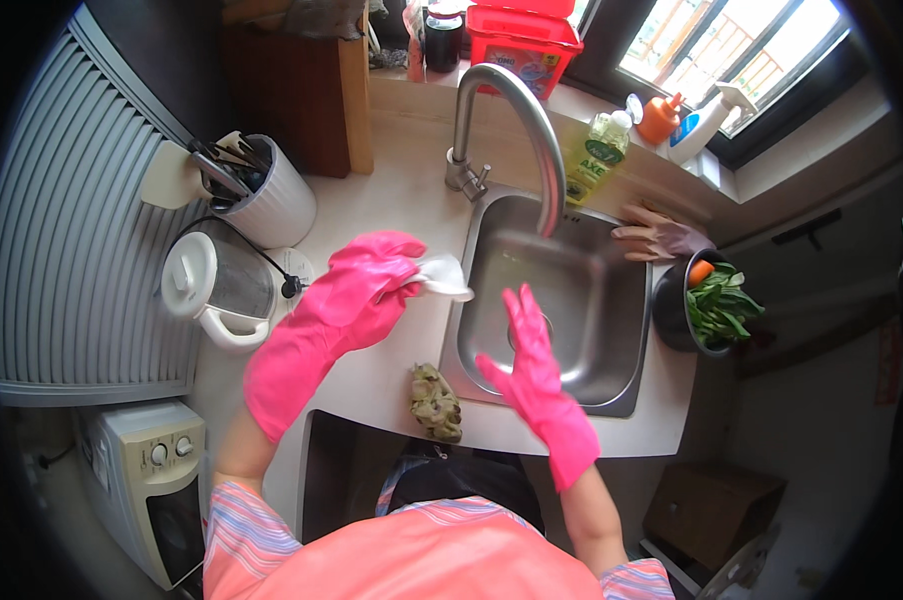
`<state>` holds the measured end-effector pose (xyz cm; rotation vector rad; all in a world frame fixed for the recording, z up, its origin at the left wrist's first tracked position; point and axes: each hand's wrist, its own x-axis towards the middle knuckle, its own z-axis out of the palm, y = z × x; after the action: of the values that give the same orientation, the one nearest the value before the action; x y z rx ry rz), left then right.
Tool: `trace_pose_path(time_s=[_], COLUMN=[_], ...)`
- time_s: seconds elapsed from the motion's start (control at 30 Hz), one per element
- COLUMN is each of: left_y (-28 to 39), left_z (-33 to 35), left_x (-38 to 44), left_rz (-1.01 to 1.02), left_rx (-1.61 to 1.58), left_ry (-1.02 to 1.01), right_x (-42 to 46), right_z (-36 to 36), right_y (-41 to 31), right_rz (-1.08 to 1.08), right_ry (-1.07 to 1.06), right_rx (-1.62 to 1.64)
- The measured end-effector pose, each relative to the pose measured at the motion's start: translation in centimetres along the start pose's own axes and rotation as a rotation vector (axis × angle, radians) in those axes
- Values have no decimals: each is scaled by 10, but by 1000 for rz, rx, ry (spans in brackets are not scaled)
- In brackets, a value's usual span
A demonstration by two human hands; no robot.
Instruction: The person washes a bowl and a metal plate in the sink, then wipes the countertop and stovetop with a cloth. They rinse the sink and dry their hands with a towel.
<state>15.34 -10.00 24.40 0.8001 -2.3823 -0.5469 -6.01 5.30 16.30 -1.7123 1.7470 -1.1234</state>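
Both my hands wear long pink rubber gloves. My left hand (372, 289) is closed around a white cloth (445, 277), whose loose end sticks out toward the sink; the rest is hidden in the fist. With fingers spread, my right hand (530, 356) hovers over the near part of the stainless steel sink (601, 300) and holds nothing. A curved metal faucet (507, 79) arches over the basin. On the counter's front edge, between my forearms, lies a crumpled greenish-brown patterned cloth or bag (436, 403).
Left on the counter stand an electric kettle (218, 289) and a white utensil holder (275, 202). Right of the sink are a dark pot (672, 307) with leafy greens and a carrot, and spare gloves (665, 236). Behind stands an AXE dish soap bottle (597, 157); a red OMO box (525, 45) is on the sill.
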Motion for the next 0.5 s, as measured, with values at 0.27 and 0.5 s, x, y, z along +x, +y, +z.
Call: trace_pose_path(time_s=[0.27,0.5], left_y=[74,66], left_z=[-18,71], left_x=[77,66], left_rz=[135,144], left_rx=[-19,31], left_ry=[-212,-392], right_x=[9,-19], right_z=[9,13], right_y=[112,85], right_rz=[537,577], right_ry=[-373,140], right_rx=[1428,2001])
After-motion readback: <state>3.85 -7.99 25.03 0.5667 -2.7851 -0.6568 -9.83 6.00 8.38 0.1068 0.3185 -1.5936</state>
